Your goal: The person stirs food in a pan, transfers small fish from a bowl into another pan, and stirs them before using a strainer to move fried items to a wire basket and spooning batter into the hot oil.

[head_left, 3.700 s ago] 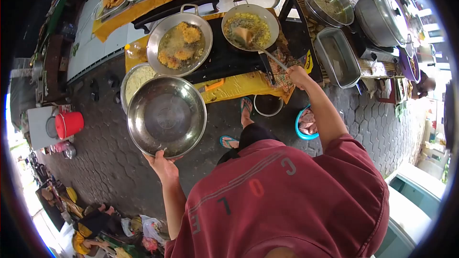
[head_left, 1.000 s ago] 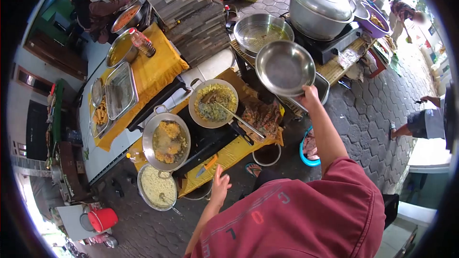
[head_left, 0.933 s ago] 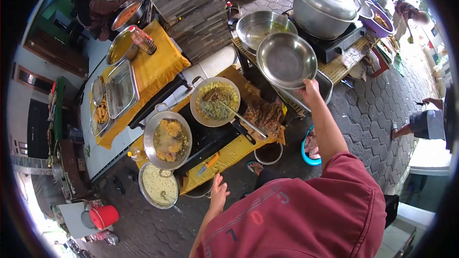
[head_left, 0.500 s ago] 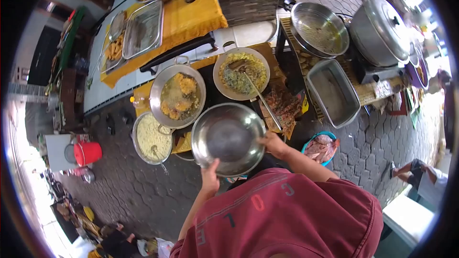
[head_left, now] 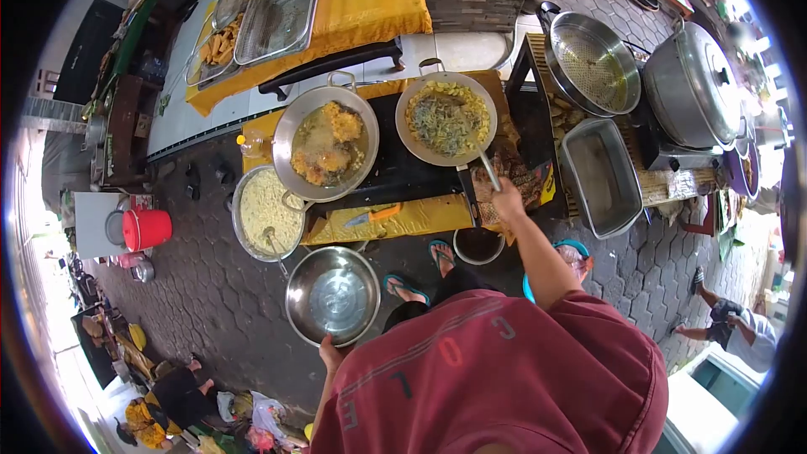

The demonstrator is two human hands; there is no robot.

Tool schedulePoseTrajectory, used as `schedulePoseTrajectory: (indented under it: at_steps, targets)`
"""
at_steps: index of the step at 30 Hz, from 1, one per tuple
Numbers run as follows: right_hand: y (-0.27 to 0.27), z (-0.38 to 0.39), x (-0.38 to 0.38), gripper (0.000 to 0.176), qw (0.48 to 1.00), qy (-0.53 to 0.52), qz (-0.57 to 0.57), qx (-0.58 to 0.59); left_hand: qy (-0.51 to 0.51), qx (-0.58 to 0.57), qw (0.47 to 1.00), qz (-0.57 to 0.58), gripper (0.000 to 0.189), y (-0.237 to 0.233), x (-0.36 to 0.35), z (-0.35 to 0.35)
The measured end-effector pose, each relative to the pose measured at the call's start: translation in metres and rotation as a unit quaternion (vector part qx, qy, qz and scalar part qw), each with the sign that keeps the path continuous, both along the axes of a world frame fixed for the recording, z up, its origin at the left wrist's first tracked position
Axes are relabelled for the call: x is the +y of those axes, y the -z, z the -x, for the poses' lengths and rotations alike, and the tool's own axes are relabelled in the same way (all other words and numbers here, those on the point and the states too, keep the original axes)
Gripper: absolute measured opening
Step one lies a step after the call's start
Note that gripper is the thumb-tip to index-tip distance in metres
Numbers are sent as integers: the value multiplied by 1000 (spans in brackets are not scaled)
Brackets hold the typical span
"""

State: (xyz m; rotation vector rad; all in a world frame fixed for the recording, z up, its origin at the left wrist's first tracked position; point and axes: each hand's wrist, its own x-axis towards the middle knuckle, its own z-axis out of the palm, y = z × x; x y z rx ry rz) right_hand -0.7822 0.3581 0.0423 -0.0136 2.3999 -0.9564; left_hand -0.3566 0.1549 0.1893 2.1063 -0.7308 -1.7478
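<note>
Left hand (head_left: 329,351) grips the empty steel bowl (head_left: 334,296) by its rim, low beside the stove (head_left: 395,178); right hand (head_left: 507,199) clamps the spatula handle (head_left: 485,170) in the right wok (head_left: 443,118) — best hold the bowl level and close.

You're reaching your R arm (head_left: 545,259) fwd, nearly straight, well out from your torso. R hand (head_left: 507,199) is curling its fingers shut in a grip, back of hand up. You're holding your L arm (head_left: 323,382) low & close to your body. L hand (head_left: 330,351) is gripping too, partly hidden by your shoulder.
</note>
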Motion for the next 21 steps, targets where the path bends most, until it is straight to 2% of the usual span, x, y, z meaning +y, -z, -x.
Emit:
schedulePoseTrajectory:
  at_steps: [1, 3, 4, 6, 8, 10, 11, 12, 13, 14, 16, 17, 18, 20, 21]
  targets:
    - [-28, 3, 5, 33, 1000, 3, 1, 25, -51, 7, 999, 7, 40, 1, -2, -5]
    - [-9, 19, 30, 36, 996, 6, 25, 91, -117, 31, 992, 30, 42, 11, -3, -23]
    - [-45, 24, 30, 34, 995, -9, -38, 87, -118, 31, 992, 26, 42, 17, -5, -33]
    - [-67, 37, 28, 33, 997, 16, -75, -5, -120, 25, 992, 17, 42, 28, -14, -48]
    - [-29, 43, 30, 31, 996, 8, -82, -15, -102, 21, 994, 17, 41, 27, -19, -53]
    - [-23, 34, 18, 33, 970, 89, -58, -217, -104, 60, 993, 24, 41, 22, -22, -53]
    - [-19, 27, 13, 33, 971, 84, -59, -214, -117, 97, 988, 10, 41, 36, -26, -68]
    - [-20, 16, 6, 33, 940, 144, 47, -307, -121, 98, 988, 10, 41, 36, -25, -69]
    - [-19, 6, 2, 34, 883, 203, 152, -394, -121, 102, 987, 16, 41, 36, -26, -69]
    - [-18, 2, 3, 34, 883, 203, 153, -395, -118, 106, 987, 23, 41, 34, -29, -68]
    - [-12, -3, 7, 35, 813, 203, 259, -479, -111, 101, 988, 27, 41, 31, -34, -67]
    - [-2, -5, 15, 34, 837, 170, 256, -453, -106, 95, 989, 28, 41, 30, -36, -67]
    - [-14, -9, 14, 34, 836, 172, 258, -453, -101, 90, 990, 27, 42, 29, -38, -69]
    - [-58, -10, 9, 35, 919, 148, 114, -348, -114, 90, 989, 22, 41, 33, -42, -74]
    - [-37, -3, 20, 32, 959, 96, 69, -259, -115, 109, 987, 21, 41, 37, -45, -78]
